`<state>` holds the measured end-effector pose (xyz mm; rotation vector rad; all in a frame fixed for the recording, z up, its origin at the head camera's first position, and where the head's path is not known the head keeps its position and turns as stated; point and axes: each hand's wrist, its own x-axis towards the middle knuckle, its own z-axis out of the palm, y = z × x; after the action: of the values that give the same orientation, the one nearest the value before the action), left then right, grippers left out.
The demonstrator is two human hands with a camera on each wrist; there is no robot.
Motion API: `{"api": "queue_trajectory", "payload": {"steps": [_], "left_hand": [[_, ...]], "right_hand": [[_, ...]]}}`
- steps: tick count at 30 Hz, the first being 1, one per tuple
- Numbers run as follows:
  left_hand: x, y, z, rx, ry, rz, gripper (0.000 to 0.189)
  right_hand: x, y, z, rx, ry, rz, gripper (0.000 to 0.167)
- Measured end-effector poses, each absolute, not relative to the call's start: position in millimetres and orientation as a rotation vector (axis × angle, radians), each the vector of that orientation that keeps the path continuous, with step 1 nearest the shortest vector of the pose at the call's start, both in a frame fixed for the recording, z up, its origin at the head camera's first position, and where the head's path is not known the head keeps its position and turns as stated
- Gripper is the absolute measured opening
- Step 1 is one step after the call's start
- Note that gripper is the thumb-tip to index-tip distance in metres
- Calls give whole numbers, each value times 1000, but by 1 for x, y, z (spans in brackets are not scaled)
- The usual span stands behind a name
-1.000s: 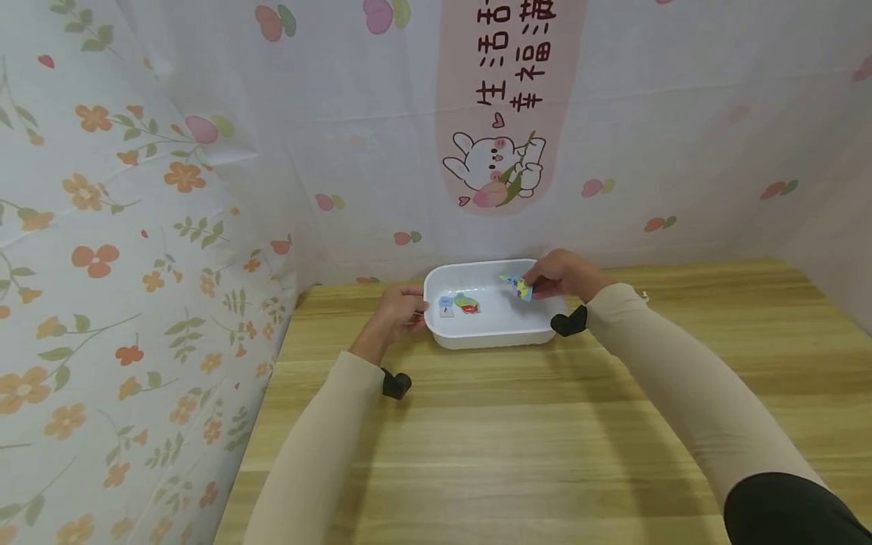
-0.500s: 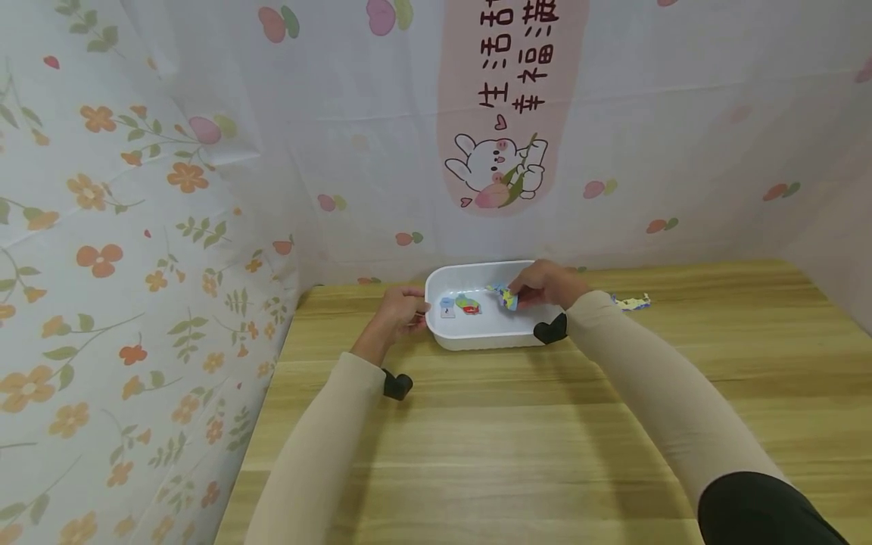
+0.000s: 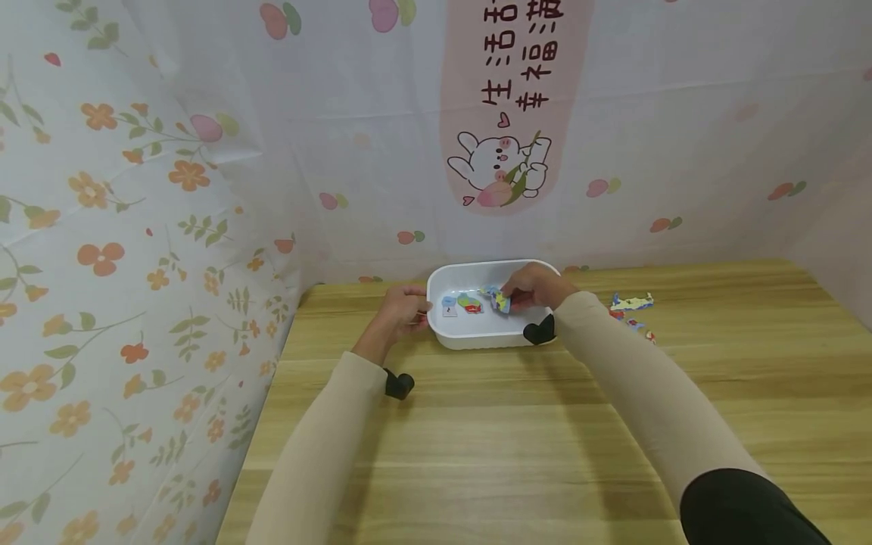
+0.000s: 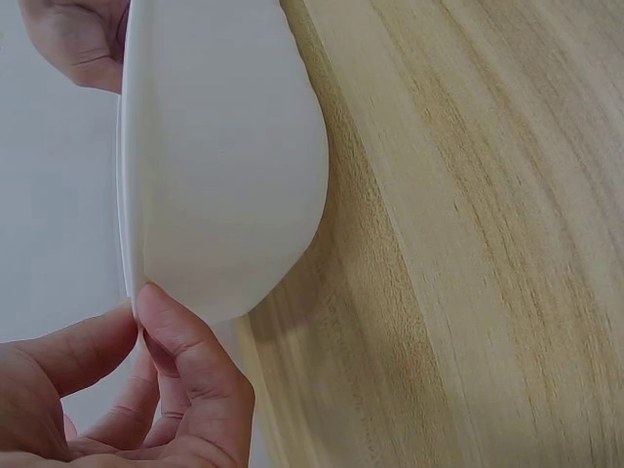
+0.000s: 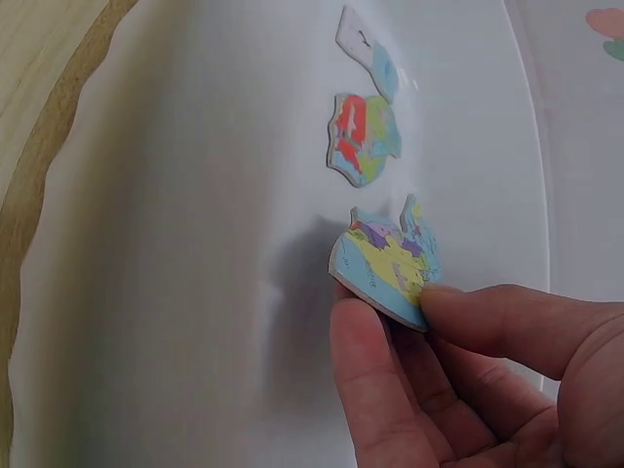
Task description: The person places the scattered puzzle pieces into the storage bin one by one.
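Note:
A white plastic tray (image 3: 477, 341) stands on the table against the back cloth. In the head view my left hand (image 3: 403, 309) is at its left end; the left wrist view shows thumb and forefinger pinching the rim (image 4: 135, 234). Over the tray's inside, my right hand (image 3: 538, 286) pinches a map puzzle piece (image 5: 385, 263) between thumb and fingers, tilted above the bottom. Two other pieces lie in the tray: a red and green map piece (image 5: 363, 141) and a white and light blue piece (image 5: 369, 51) farther left. The right hand hides part of the tray's right end.
Several more puzzle pieces (image 3: 632, 303) lie on the wooden table (image 3: 470, 446) right of the tray, partly behind the right sleeve. Printed cloth (image 3: 368, 151) hangs behind the table and along its left side.
My right hand has moved left and slightly down with the puzzle piece, nearer to the two pieces in the tray. Loose pieces at right have come into view. The left hand stays on the rim.

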<state>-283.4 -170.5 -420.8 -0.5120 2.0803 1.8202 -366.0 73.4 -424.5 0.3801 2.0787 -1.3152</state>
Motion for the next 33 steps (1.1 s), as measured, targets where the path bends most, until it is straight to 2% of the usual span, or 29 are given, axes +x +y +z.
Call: {"api": "queue_trajectory", "payload": {"steps": [22, 33], "left_hand": [[-282, -171, -422, -516, 2090, 1822, 39], [-285, -171, -424, -516, 2082, 1836, 38]], "right_hand": [[-361, 57, -433, 352, 2080, -1344, 24], [-361, 58, -430, 406, 2078, -1377, 12]]}}
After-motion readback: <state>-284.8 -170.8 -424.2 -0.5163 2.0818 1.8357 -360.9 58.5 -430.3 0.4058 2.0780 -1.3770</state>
